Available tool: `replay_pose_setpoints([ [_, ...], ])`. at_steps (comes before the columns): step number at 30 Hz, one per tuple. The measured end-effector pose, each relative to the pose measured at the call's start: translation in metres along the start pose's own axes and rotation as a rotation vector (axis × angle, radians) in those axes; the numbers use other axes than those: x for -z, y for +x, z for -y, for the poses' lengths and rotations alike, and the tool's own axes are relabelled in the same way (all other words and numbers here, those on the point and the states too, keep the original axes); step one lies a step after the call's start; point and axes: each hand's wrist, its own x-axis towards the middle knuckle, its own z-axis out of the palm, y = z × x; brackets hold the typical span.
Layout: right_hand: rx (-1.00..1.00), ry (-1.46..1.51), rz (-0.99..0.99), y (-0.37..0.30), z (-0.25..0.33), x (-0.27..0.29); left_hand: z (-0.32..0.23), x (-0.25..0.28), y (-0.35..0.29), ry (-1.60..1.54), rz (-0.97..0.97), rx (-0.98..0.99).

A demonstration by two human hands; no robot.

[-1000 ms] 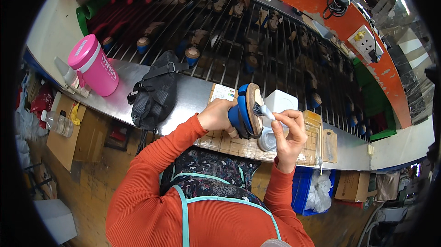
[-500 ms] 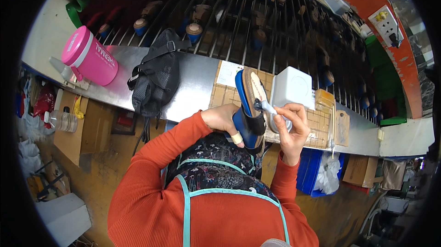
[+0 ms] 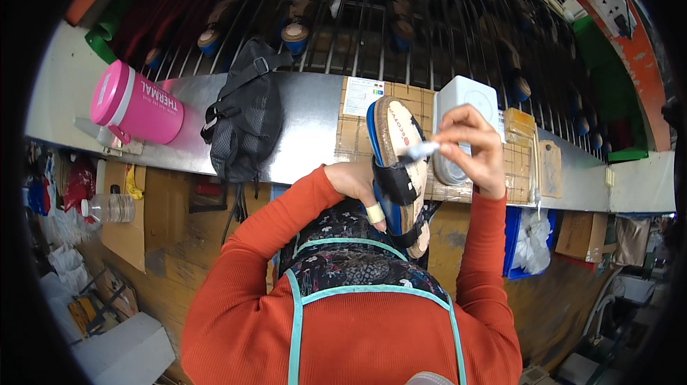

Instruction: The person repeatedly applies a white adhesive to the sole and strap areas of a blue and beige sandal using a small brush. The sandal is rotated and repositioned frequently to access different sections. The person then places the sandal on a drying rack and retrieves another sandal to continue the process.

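Observation:
My left hand (image 3: pixel 358 183), a pale wrap round its thumb, is closed on the side of a sandal (image 3: pixel 398 122) held upright above my lap. The sandal has black straps, a light insole, a cork-coloured edge and a blue part along its left side. Between the thumb and fingers of my right hand (image 3: pixel 474 143) is a small brush (image 3: pixel 424 150) with a pale handle, smeared by motion. Its dark tip is at the upper strap; whether it touches is unclear. A white tub (image 3: pixel 469 91) and a round white cup (image 3: pixel 449 172) stand just behind the right hand.
A gridded board (image 3: pixel 354 143) lies on the metal bench, with a printed card (image 3: pixel 363 96) on it. Left stand a black mesh bag (image 3: pixel 247 117) and a pink thermal jug (image 3: pixel 139 104). Beyond, a rack of metal bars (image 3: pixel 351 34) carries several shoes. A blue crate (image 3: pixel 514 242) is below right.
The sandal has turned so its insole and straps face up more. My right hand and the brush have shifted up and right. The whole view has moved slightly.

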Motion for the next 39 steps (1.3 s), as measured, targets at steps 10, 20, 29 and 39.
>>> replay_pose_setpoints([
  [10, -0.162, -0.252, -0.412, -0.071, 0.012, -0.039, 0.024, 0.015, 0.000, 0.520, -0.292, -0.411],
  [20, -0.541, -1.051, -0.381, -0.145, -0.001, 0.003, -0.007, 0.012, -0.012, -0.864, -0.050, -0.793],
  [29, -0.455, -1.192, -0.286, -0.138, -0.011, 0.005, -0.003, 0.023, -0.037, -0.979, -0.006, -0.664],
  [39, -1.027, -0.066, -0.444, -0.165, -0.030, 0.023, 0.015, 0.044, -0.047, -0.937, -0.184, -0.587],
])
